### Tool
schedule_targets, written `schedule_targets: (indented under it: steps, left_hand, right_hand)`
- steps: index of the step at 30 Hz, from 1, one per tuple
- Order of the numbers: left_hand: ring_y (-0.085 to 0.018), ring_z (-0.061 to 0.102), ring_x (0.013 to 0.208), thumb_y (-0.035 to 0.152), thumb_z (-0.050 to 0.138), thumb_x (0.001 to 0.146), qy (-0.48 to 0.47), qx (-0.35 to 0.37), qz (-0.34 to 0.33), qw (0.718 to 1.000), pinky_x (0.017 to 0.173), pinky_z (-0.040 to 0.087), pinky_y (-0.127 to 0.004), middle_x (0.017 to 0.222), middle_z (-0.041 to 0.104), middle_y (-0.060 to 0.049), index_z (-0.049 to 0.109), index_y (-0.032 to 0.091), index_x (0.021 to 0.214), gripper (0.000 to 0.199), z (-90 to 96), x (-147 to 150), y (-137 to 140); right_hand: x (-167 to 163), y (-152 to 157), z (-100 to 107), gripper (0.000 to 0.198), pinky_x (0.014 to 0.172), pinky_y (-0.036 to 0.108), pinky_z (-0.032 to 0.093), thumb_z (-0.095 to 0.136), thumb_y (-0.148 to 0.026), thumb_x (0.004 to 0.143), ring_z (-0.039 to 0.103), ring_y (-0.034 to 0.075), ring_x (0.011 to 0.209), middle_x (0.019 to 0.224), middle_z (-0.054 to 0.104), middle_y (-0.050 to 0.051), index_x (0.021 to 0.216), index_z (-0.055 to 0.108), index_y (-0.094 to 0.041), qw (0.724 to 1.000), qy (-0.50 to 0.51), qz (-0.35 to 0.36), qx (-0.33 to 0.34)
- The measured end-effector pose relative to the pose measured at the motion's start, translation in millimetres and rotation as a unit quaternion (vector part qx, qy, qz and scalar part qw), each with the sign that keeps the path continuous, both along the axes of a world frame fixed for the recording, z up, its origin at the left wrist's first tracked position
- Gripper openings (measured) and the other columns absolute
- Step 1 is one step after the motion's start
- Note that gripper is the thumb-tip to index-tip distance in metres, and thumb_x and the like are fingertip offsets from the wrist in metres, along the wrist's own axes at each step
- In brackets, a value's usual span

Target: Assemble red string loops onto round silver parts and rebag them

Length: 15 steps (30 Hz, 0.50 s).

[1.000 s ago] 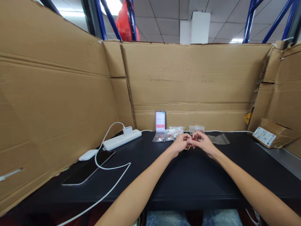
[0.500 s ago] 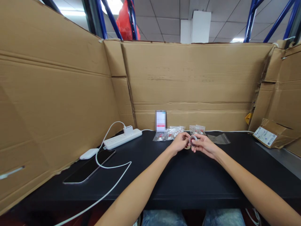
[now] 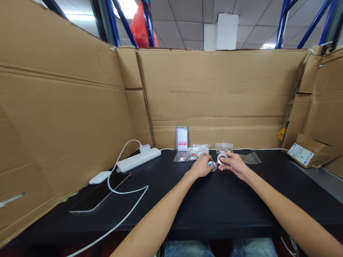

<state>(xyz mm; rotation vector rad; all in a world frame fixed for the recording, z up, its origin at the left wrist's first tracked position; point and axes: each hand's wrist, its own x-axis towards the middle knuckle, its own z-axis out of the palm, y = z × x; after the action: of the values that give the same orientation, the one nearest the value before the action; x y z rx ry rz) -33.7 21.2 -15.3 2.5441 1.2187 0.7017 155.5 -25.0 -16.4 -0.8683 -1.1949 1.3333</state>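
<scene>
My left hand (image 3: 200,166) is closed on a silvery ring (image 3: 214,166), its fingers reaching over the far side and through the hole. Just to the right, my right hand (image 3: 233,165) pinches a second silvery ring (image 3: 219,156) between thumb and fingers, tilted so that its round opening faces me. A small gap separates the two rings. Behind my left hand lie clear plastic bags (image 3: 195,152) with small red bits inside. Another bag with red bits (image 3: 224,147) sits behind my right hand, and a flat clear bag (image 3: 252,157) rests to its right.
A phone with a lit screen (image 3: 182,138) stands against the cardboard wall (image 3: 214,89). On the left are a white power strip (image 3: 139,159), a dark phone (image 3: 100,194), a white charger (image 3: 99,177) and a looping cable (image 3: 134,207). A brown parcel (image 3: 312,151) lies at right.
My hands have moved slightly apart, and the two rings, previously close together, are now separate. The ring in my left hand has come into clear view.
</scene>
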Motion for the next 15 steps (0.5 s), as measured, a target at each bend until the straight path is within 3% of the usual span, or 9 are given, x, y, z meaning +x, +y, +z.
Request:
schedule_targets:
  steps: [4, 7, 10, 12, 15]
  left_hand:
    - [-0.019, 0.062, 0.071, 0.019, 0.064, 0.073, -0.057, -0.018, -0.015, 0.998, 0.063, 0.042, -0.026, 0.076, 0.066, -0.004, 0.06, 0.017, 0.089, 0.016, 1.2, 2, 1]
    - [-0.015, 0.06, 0.057, 0.016, 0.063, 0.075, -0.127, -0.103, -0.017, 0.986, 0.054, 0.041, -0.022, 0.063, 0.062, 0.001, 0.056, 0.017, 0.084, 0.012, 1.8, 4, 1]
    - [-0.012, 0.058, 0.047, 0.014, 0.063, 0.077, -0.211, -0.202, -0.02, 0.956, 0.047, 0.039, -0.02, 0.058, 0.061, 0.001, 0.053, 0.016, 0.081, 0.011, 2.7, 9, -2]
    - [-0.011, 0.057, 0.045, 0.012, 0.063, 0.078, -0.268, -0.251, -0.013, 0.93, 0.044, 0.039, -0.019, 0.058, 0.061, 0.0, 0.053, 0.014, 0.079, 0.01, 4.5, 13, -5]
    - [-0.011, 0.058, 0.045, 0.01, 0.063, 0.08, -0.357, -0.326, 0.0, 0.875, 0.045, 0.045, -0.021, 0.06, 0.063, -0.003, 0.056, 0.011, 0.078, 0.008, 8.5, 18, -9]
  right_hand:
    - [-2, 0, 0, 0.018, 0.059, 0.027, 0.06, 0.075, -0.023, 0.074, 0.069, 0.017, 0.061, 0.073, 0.07, 0.008, 0.085, 0.066, -0.012, 1.0, 0.002, -0.005, -0.007]
    - [-2, 3, -2, 0.02, 0.063, 0.03, 0.06, 0.076, -0.026, 0.073, 0.07, 0.018, 0.063, 0.078, 0.071, 0.01, 0.081, 0.066, -0.011, 1.0, -0.001, -0.018, 0.013]
    - [-1, 8, -5, 0.025, 0.061, 0.033, 0.06, 0.074, -0.034, 0.072, 0.07, 0.019, 0.06, 0.074, 0.07, 0.007, 0.082, 0.067, -0.012, 0.993, -0.052, -0.061, 0.089]
    - [0, 9, -6, 0.025, 0.059, 0.035, 0.059, 0.068, -0.036, 0.077, 0.069, 0.021, 0.058, 0.067, 0.068, 0.005, 0.087, 0.069, -0.013, 0.968, -0.136, -0.127, 0.167]
    - [-1, 6, -4, 0.026, 0.068, 0.039, 0.058, 0.056, -0.031, 0.086, 0.07, 0.022, 0.065, 0.077, 0.073, 0.008, 0.102, 0.071, -0.016, 0.892, -0.283, -0.219, 0.276]
